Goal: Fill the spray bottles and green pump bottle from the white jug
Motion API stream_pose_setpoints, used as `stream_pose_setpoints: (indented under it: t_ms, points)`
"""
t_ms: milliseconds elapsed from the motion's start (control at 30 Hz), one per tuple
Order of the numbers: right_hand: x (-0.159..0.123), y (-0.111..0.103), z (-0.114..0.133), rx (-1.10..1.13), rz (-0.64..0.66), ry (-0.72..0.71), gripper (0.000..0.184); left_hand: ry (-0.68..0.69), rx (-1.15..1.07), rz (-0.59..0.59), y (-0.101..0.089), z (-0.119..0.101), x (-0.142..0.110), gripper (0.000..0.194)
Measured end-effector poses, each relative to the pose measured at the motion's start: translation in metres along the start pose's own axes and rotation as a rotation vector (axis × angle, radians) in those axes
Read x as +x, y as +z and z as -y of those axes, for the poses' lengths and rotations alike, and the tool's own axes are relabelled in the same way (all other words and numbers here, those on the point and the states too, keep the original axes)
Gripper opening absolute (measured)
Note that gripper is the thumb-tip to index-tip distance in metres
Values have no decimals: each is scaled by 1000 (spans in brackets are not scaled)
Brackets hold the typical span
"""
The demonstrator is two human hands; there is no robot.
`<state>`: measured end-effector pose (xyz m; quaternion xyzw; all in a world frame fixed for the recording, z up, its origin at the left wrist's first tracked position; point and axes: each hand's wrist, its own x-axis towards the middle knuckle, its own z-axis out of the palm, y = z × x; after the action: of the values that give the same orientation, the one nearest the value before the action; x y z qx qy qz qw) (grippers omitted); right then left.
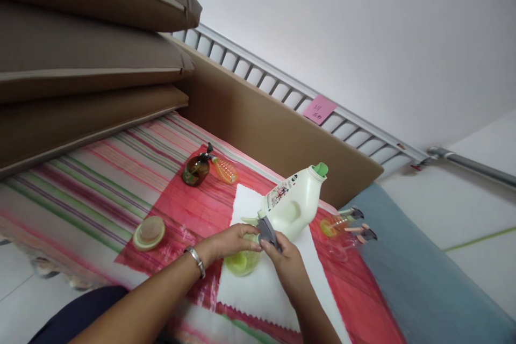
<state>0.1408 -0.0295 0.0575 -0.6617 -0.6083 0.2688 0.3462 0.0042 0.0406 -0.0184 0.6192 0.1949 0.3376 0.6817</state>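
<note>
My left hand (231,242) is wrapped round a small clear bottle (242,263) with yellow-green liquid that stands on a white cloth (266,290). My right hand (284,255) pinches the grey spray-trigger head (266,230) at the bottle's top. Just behind them a large white jug (292,201) with a green cap stands on the same cloth.
A red plastic sheet (181,209) covers a striped cloth. On it lie a brown pump bottle (196,169), an orange bottle (226,171), a pale green lid (149,232) and two spray bottles (342,223) at the right. Brown cushions (80,64) are stacked at the left.
</note>
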Motion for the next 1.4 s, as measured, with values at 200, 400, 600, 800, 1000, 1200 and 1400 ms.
stream_pose_setpoints:
  t_ms: [200, 400, 600, 800, 1000, 1200, 1400]
  points:
    - [8, -6, 9, -114, -22, -24, 23, 4, 63, -52, 2, 0, -8, 53]
    - [-7, -66, 10, -199, -48, 11, 9, 13, 213, -136, -4, -9, -16, 47]
    - [-28, -183, -22, -303, -15, 107, 13, -13, 382, -162, 2, -14, -17, 42]
    - [-14, -273, -81, -566, -68, 247, 2, -23, 437, -145, 7, -1, -15, 42]
    - [12, -317, -130, -863, -60, 375, 19, -55, 450, -170, 2, 6, -10, 43]
    - [39, -327, -167, -971, -8, 443, 21, -96, 452, -191, 3, 12, -7, 45]
    - [52, -315, -193, -956, -10, 448, 25, -123, 450, -144, 3, 12, -6, 44]
